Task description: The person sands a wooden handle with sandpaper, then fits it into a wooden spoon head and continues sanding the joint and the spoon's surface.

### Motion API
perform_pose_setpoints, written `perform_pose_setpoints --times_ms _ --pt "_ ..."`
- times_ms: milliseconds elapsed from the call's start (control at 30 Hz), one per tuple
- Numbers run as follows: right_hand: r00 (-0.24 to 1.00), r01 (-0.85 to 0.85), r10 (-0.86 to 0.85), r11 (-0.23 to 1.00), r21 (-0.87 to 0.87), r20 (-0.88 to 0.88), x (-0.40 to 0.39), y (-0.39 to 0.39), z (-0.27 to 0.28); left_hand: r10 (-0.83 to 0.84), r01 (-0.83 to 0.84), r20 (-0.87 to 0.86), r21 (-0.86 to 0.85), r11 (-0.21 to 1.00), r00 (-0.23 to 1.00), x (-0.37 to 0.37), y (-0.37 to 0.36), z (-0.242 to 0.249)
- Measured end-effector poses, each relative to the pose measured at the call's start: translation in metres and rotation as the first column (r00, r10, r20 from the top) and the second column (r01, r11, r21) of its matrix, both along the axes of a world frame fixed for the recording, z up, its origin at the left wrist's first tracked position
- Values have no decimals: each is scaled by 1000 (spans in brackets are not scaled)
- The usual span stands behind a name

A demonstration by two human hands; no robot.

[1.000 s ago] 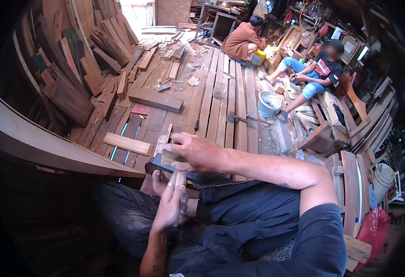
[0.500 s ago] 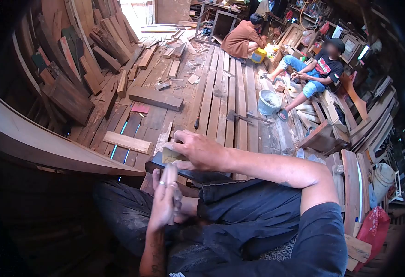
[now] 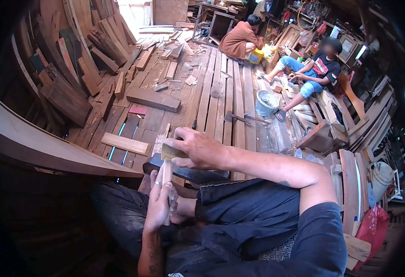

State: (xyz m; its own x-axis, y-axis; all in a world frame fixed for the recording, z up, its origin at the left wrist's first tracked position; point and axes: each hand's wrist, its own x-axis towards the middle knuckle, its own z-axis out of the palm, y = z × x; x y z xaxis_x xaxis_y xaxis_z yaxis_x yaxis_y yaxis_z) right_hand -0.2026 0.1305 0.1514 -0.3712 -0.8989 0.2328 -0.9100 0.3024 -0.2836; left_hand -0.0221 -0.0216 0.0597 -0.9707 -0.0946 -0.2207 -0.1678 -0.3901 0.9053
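- Presently the person is sitting on the plank floor (image 3: 221,106) of a wood workshop, working a slim wooden stick (image 3: 166,173) over the lap.
- Left hand (image 3: 158,205) is gripping the lower part of the wooden stick, fingers (image 3: 171,199) curled shut around it and holding it roughly upright.
- Right hand (image 3: 198,150) is pressing a folded piece of sandpaper (image 3: 171,152) against the top end of the wooden stick, thumb and fingers pinched closed on the sheet.
- Wooden stick is rising directly out of the left fist; its upper end is touching the sandpaper and lying just under the right-hand fingertips.
- A dark flat block (image 3: 184,173) is lying behind the wooden stick, across the knees; what it is cannot be told.
- Progress, as a judgement: smoothing appears to be under way at the tip; the shaft inside the left fist is hidden, so its finish cannot be assessed, and that part is likely remaining to be done.
- Well beyond the wooden stick, a blue bucket (image 3: 266,102) and a hatchet (image 3: 239,118) are lying on the floor.
- Two other persons are sitting farther off, one in a brown shirt (image 3: 239,39), one in blue jeans (image 3: 304,76), each occupied with separate work.
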Motion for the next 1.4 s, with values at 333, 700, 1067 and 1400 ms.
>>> perform_pose_setpoints --times_ms 333,700,1067,1400 --pt "1000 13 -14 1000 20 28 -3 -1 -8 -30 28 45 27 999 999 2 9 -7" --pt "997 14 -19 998 65 68 -3 0 -3 -25 25 18 -12 1000 1000 3 7 -3" --pt "999 33 -34 998 58 19 -7 5 -5 -18 18 2 -9 1000 1000 3 2 -14" --pt "998 40 -38 998 40 -48 -1 1 7 -89 85 -39 -92 992 995 7 13 8"
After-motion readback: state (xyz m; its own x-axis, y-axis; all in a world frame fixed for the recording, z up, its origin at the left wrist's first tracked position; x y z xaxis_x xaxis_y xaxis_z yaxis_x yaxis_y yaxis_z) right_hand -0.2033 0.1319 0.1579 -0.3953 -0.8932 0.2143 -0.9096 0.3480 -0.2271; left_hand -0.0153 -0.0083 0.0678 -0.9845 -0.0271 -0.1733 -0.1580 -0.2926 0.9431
